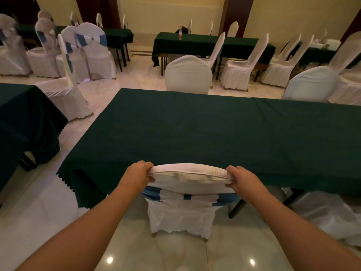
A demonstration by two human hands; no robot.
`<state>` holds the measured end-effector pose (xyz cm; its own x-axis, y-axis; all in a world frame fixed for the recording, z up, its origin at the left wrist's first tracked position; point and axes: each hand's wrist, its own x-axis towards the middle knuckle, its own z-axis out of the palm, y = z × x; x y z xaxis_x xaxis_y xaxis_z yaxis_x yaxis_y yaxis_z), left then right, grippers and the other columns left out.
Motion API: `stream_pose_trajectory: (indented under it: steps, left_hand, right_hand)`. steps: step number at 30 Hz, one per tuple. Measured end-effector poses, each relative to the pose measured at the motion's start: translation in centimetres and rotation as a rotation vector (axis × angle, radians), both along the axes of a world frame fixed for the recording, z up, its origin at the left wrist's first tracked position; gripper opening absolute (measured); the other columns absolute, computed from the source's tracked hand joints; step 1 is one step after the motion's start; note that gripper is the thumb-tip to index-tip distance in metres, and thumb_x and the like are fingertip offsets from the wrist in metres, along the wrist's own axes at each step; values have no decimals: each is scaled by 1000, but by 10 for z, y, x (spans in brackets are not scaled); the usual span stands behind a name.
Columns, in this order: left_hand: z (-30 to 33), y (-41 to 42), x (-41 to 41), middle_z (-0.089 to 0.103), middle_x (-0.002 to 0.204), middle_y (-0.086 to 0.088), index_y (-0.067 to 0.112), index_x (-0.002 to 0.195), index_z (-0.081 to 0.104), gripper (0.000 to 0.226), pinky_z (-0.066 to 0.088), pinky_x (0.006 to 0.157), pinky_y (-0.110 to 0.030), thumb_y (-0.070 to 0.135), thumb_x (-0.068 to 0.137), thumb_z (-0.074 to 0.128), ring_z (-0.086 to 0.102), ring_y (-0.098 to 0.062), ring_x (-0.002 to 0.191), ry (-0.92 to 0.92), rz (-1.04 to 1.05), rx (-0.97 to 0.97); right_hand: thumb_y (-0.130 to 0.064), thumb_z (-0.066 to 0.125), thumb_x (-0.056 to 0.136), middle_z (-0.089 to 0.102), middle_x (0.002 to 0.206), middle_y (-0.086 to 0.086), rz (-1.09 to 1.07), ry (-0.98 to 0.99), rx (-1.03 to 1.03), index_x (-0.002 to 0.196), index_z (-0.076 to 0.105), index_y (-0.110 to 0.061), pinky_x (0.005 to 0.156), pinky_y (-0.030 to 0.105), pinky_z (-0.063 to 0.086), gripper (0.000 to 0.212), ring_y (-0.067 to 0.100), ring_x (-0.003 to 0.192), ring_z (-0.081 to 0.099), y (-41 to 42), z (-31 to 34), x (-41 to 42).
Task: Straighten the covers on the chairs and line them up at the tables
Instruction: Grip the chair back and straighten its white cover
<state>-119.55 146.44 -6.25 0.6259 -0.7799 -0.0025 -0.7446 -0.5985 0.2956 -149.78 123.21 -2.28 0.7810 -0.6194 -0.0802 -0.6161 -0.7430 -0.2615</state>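
Note:
A chair in a white cover (pixel 187 180) with a blue sash (pixel 154 193) across its back stands just below me, pushed under the near edge of a long table with a dark green cloth (pixel 205 133). My left hand (pixel 136 175) grips the top left corner of the chair back. My right hand (pixel 244 180) grips the top right corner, fingers curled over the cover's seam. The cover's skirt (pixel 181 222) hangs to the floor.
Two white-covered chairs (pixel 188 74) (pixel 312 83) face me across the table. Another covered chair (pixel 328 214) sits low at my right. More green tables (pixel 27 118) (pixel 195 44) and covered chairs (pixel 91 49) fill the room; a bottle (pixel 180 33) stands on the far table. Glossy tile floor (pixel 39 212).

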Motion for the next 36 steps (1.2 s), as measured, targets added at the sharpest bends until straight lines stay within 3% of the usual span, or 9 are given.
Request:
stream_pose_trajectory:
  steps: [11,17,21,29,36]
  left_hand:
    - [5,-17,-10,57,94,7,33,108,63,31,47,78,-29,35,82,79,56,-15,85,7,-47,-5]
    - [-5,-21,-37,56,85,8,30,101,64,29,50,71,-28,40,79,80,55,-12,76,-41,-100,-69]
    - [-3,-21,-38,55,88,9,31,103,63,29,52,72,-30,39,81,79,55,-12,77,-31,-109,-57]
    - [-9,2,-37,51,80,18,36,101,66,29,31,58,-12,46,77,80,48,1,66,-61,-156,-50]
    - [0,22,-12,52,83,18,37,104,66,30,39,61,-20,44,78,80,50,-1,71,-29,-97,-26]
  right_hand:
    - [-25,72,88,52,92,-4,21,-17,-35,108,52,-31,68,32,45,29,18,80,52,-6,-4,-17]
    - [-19,72,87,53,90,-2,-40,8,-29,103,53,-30,69,38,48,27,21,80,53,-24,-4,-37]
    - [-17,73,87,53,87,-4,-34,-3,-32,101,51,-32,66,34,45,30,18,78,53,-24,-5,-38]
    - [-12,68,88,54,91,-4,-28,39,-33,106,54,-32,72,37,51,31,19,81,55,-21,-3,-34]
    - [-13,67,90,52,90,-3,-11,11,-27,105,52,-30,67,32,43,27,20,79,52,6,0,-14]
